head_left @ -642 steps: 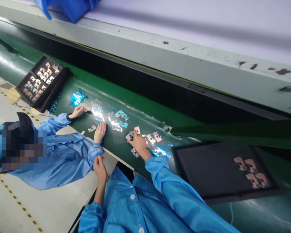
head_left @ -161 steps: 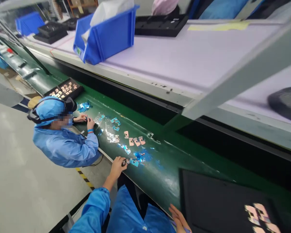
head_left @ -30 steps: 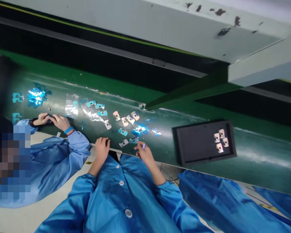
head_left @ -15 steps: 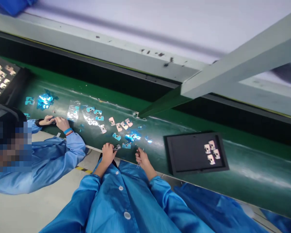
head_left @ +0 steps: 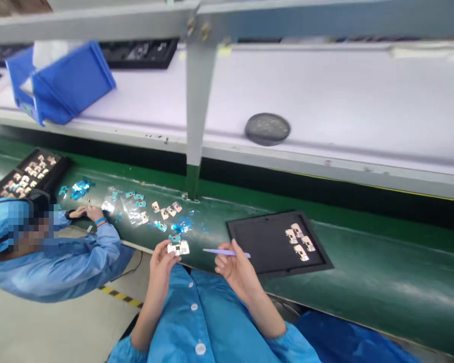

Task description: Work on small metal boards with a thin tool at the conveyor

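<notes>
My left hand [head_left: 161, 262] pinches a small flat silvery metal plate with cut-outs [head_left: 179, 248], raised over the bench's near edge. In my right hand [head_left: 234, 264] is a pair of lilac tweezers [head_left: 224, 252], its tip directed left at the plate but apart from it. Just beyond the plate lies a blue-filmed piece [head_left: 174, 238]. A crumpled heap of shiny blue film [head_left: 182, 226] sits behind that. More bare plates [head_left: 168, 210] and another blue-filmed plate [head_left: 160, 226] are spread to the left. To the right, a black tray [head_left: 255, 242] holds several plates [head_left: 301, 242] on its right side.
A co-worker [head_left: 79, 257] works at the left, hands on the bench, near a second film heap [head_left: 80, 188] and a full tray [head_left: 30, 171]. A metal post [head_left: 199, 111] rises at the bench's back. The shelf above carries a blue bin [head_left: 66, 83] and a dark oval object [head_left: 267, 129].
My view has tilted up and swung. My left hand has lifted with the plate, which now faces up and shines. My right hand has also risen, and the tweezers now lie level, pointing left.
</notes>
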Available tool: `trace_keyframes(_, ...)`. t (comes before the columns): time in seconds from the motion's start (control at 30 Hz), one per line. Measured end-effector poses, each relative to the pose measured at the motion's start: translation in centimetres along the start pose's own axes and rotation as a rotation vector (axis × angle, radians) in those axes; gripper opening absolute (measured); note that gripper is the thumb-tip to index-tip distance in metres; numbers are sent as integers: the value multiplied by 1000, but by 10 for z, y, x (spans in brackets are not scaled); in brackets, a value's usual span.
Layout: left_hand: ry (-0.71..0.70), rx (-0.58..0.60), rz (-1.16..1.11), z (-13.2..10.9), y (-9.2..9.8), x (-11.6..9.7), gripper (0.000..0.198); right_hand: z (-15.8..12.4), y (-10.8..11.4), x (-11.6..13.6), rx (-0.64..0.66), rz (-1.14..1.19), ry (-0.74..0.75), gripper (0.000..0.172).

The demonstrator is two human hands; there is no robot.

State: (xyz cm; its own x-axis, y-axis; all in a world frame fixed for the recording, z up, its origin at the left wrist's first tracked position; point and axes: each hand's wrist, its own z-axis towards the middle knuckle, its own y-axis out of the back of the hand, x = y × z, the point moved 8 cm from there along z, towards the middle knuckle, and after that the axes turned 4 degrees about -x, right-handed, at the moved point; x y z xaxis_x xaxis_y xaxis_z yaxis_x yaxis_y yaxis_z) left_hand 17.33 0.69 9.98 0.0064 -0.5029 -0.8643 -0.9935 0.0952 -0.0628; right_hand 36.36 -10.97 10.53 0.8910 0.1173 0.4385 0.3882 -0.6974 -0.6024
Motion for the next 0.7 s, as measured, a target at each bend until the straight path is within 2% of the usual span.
trace_keyframes(0.07, -69, 52, -58, -40, -21, -30, 44, -33, -16, 35, 52, -74, 254, 37)
trace_keyframes(0.13, -131, 95, -82, -75, -38, -52, 41, -67, -30, 63, 81, -227, 524, 28)
trace_keyframes(0.23, -173, 134, -88, -112, -60, -67, 35, -104, -44, 80, 121, -500, 756, 28)
trace_keyframes(0.33, -156, 198, -95, -134, -79, -68, 32, -121, -45, 81, 127, -675, 794, 26)
trace_keyframes(0.47, -154, 313, -60, -154, -98, -68, 28, -138, -31, 88, 58, -633, 794, 21)
trace_keyframes(0.6, -144, 445, 27, -171, -114, -67, 28, -154, -27, 86, 142, -663, 791, 24)
trace_keyframes(0.7, -147, 429, 75, -179, -116, -70, 29, -171, -20, 93, 181, -553, 965, 38)
